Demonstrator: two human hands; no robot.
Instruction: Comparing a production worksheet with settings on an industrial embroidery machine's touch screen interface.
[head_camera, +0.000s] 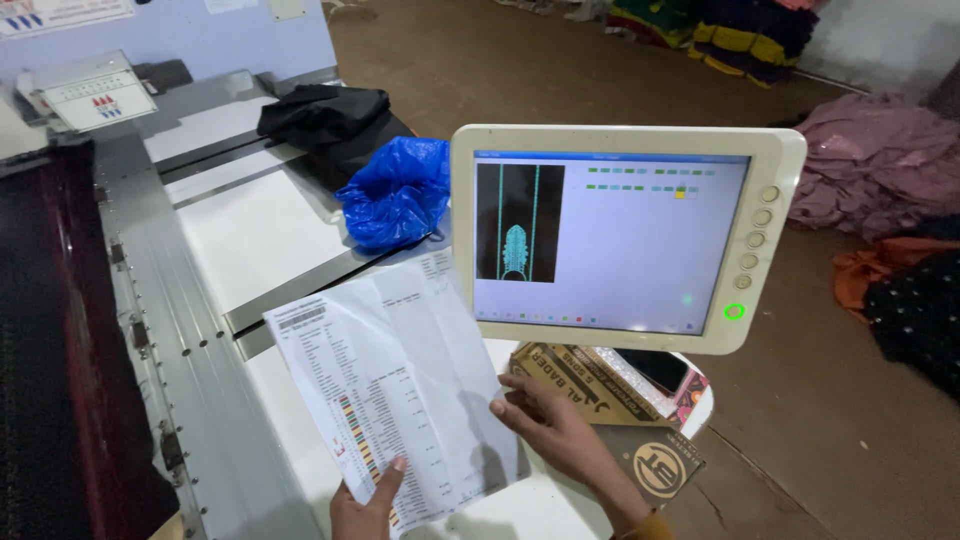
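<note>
The left hand pinches the near edge of a creased printed sheet, thumb curled over a column of small coloured marks, while the right hand grips the sheet's right edge with fingers bent behind the paper and thumb on its face. The sheet is held tilted above the white machine table, near the middle of the scene. Just right of the right hand lie flat brown cardboard boxes with dark lettering, one nearer with a round gold-and-black emblem, and a phone in a patterned case rests on top of them. Above the boxes stands a cream-framed monitor showing a pale screen with a dark panel at its left and a lit green button at the lower right corner. Farther left a crumpled blue plastic bag sits beside black cloth. At the far left, a slanted white label plate carries small red and blue marks. Heaps of pink, orange and dark fabric lie on the floor at right.
</note>
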